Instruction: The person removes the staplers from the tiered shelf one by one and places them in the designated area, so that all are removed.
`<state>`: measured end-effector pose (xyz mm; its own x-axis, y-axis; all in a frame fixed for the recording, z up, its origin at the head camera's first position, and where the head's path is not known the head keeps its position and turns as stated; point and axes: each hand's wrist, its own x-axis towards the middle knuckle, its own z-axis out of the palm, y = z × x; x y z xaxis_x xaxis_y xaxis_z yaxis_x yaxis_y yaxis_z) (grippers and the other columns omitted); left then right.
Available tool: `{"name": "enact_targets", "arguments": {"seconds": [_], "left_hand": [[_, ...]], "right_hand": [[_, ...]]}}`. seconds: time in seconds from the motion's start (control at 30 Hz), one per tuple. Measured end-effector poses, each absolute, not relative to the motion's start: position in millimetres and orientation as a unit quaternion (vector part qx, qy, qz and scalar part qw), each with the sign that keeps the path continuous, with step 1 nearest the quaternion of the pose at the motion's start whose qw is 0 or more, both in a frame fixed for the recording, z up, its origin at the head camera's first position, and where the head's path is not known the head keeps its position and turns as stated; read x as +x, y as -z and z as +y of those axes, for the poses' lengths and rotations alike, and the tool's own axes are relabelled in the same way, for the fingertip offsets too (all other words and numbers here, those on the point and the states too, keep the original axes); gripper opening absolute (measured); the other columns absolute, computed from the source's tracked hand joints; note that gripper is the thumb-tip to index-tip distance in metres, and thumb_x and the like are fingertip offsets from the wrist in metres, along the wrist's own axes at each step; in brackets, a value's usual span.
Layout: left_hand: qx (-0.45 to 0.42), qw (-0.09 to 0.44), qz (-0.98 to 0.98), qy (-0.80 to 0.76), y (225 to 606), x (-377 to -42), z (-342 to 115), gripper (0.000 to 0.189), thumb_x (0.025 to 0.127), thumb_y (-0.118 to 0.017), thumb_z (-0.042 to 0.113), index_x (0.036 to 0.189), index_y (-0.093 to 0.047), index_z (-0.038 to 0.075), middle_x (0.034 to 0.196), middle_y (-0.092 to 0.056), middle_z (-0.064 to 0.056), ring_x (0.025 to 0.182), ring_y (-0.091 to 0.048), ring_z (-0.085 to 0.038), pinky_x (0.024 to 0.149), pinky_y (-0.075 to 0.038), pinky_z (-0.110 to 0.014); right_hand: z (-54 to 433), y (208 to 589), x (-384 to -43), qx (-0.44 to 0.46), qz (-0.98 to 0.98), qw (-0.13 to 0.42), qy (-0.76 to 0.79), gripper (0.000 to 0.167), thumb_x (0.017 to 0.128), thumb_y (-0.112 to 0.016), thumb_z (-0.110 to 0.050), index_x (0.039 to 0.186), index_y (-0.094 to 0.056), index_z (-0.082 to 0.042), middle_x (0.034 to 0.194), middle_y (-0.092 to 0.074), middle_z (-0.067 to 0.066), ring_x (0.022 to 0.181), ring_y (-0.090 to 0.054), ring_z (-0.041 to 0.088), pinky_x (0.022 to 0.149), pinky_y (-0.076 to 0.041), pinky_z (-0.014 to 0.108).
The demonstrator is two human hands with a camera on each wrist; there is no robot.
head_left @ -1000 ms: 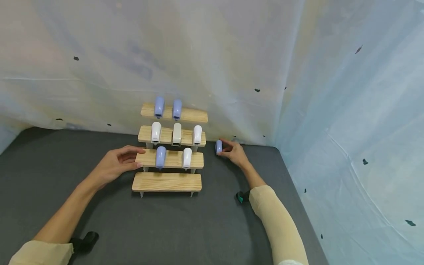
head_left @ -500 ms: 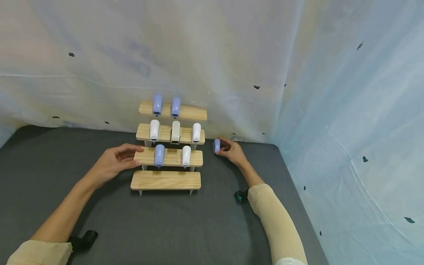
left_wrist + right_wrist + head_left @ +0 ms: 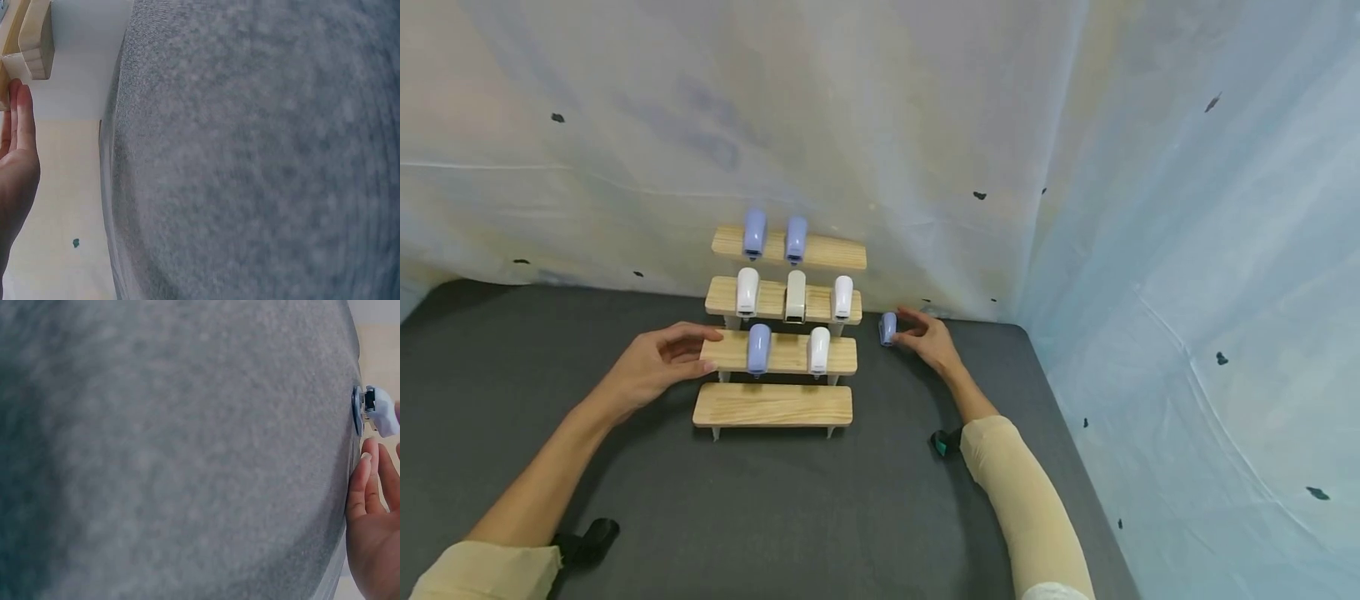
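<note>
At the left end of a tiered wooden display shelf (image 3: pixel 772 406), my left hand (image 3: pixel 651 367) grips a plank, thumb at its front edge and index finger at the back. In the left wrist view the fingertips meet the wood. To the right of the shelf, a small blue stapler (image 3: pixel 887 329) stands on the dark cloth. My right hand (image 3: pixel 931 342) is beside it, thumb tip right at its edge, index finger slightly apart. The right wrist view shows that stapler (image 3: pixel 380 412) upright on its base, the lower fingers straight below it.
Two blue staplers (image 3: pixel 755 233) stand on the top tier. White staplers (image 3: pixel 747 292) and a beige one (image 3: pixel 795 297) occupy the tier below; a blue (image 3: pixel 759 348) and a white one (image 3: pixel 818 350) share the gripped plank. Plastic sheeting (image 3: pixel 880 150) hangs behind and at right.
My right thumb and index finger pinched the blue stapler before; now they have eased slightly to its right. The left hand stays on the shelf. The whole view has shifted a little.
</note>
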<state>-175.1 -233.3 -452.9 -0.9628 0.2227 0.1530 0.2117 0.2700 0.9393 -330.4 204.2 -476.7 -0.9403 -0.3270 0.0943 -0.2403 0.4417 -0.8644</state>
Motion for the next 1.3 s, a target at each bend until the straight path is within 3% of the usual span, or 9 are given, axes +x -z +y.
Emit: {"name": "enact_targets", "arguments": {"seconds": [0.2, 0.47, 0.57, 0.77, 0.9, 1.1, 1.3], "left_hand": [[0.142, 0.005, 0.797, -0.587, 452, -176, -232, 0.043, 0.095, -0.07, 0.019, 0.134, -0.058, 0.007, 0.135, -0.055, -0.005, 0.114, -0.055, 0.002, 0.086, -0.052, -0.017], [0.153, 0.01, 0.797, -0.584, 449, -179, -233, 0.043, 0.095, -0.07, 0.017, 0.134, -0.057, 0.004, 0.134, -0.055, -0.003, 0.114, -0.057, 0.001, 0.085, -0.052, -0.018], [0.16, 0.007, 0.798, -0.581, 446, -179, -233, 0.043, 0.095, -0.071, 0.015, 0.134, -0.058, 0.004, 0.134, -0.054, -0.004, 0.113, -0.057, 0.001, 0.085, -0.052, -0.018], [0.15, 0.001, 0.81, -0.567, 443, -179, -231, 0.042, 0.094, -0.072, 0.013, 0.133, -0.061, 0.007, 0.134, -0.053, -0.006, 0.113, -0.055, 0.003, 0.088, -0.049, -0.014], [0.15, 0.001, 0.819, -0.554, 440, -181, -232, 0.041, 0.094, -0.071, 0.014, 0.133, -0.061, 0.007, 0.135, -0.051, -0.005, 0.115, -0.052, 0.003, 0.09, -0.045, -0.011], [0.139, 0.008, 0.819, -0.557, 438, -181, -228, 0.042, 0.093, -0.073, 0.015, 0.132, -0.061, 0.006, 0.134, -0.049, -0.004, 0.11, -0.055, 0.001, 0.085, -0.05, -0.014], [0.132, -0.009, 0.818, -0.56, 443, -181, -227, 0.041, 0.091, -0.075, 0.013, 0.13, -0.063, 0.005, 0.131, -0.051, -0.004, 0.109, -0.056, -0.002, 0.086, -0.049, -0.013]], "right_hand": [[206, 468, -325, -0.151, 0.859, 0.032, 0.489, 0.055, 0.09, -0.076, -0.018, 0.141, -0.056, -0.009, 0.136, -0.06, 0.011, 0.098, -0.068, 0.024, 0.076, -0.054, 0.028], [202, 425, -302, -0.176, 0.84, 0.026, 0.513, 0.05, 0.092, -0.071, -0.006, 0.139, -0.054, 0.002, 0.136, -0.057, 0.023, 0.104, -0.064, 0.039, 0.087, -0.053, 0.041], [204, 428, -307, -0.189, 0.833, 0.009, 0.52, 0.049, 0.093, -0.071, -0.009, 0.14, -0.056, -0.003, 0.136, -0.059, 0.017, 0.104, -0.064, 0.034, 0.088, -0.053, 0.036], [200, 411, -300, -0.222, 0.811, 0.001, 0.541, 0.049, 0.092, -0.07, -0.003, 0.138, -0.054, 0.005, 0.134, -0.059, 0.023, 0.106, -0.061, 0.042, 0.084, -0.053, 0.029], [195, 399, -294, -0.219, 0.811, 0.01, 0.542, 0.049, 0.092, -0.069, -0.002, 0.138, -0.053, 0.006, 0.134, -0.058, 0.025, 0.109, -0.06, 0.043, 0.088, -0.053, 0.035], [188, 384, -290, -0.238, 0.816, 0.013, 0.527, 0.049, 0.093, -0.069, -0.003, 0.138, -0.052, 0.007, 0.133, -0.058, 0.025, 0.11, -0.059, 0.044, 0.095, -0.05, 0.047], [175, 362, -286, -0.281, 0.799, 0.019, 0.532, 0.047, 0.093, -0.068, -0.001, 0.137, -0.053, 0.009, 0.133, -0.057, 0.026, 0.107, -0.058, 0.046, 0.092, -0.05, 0.049]]}}
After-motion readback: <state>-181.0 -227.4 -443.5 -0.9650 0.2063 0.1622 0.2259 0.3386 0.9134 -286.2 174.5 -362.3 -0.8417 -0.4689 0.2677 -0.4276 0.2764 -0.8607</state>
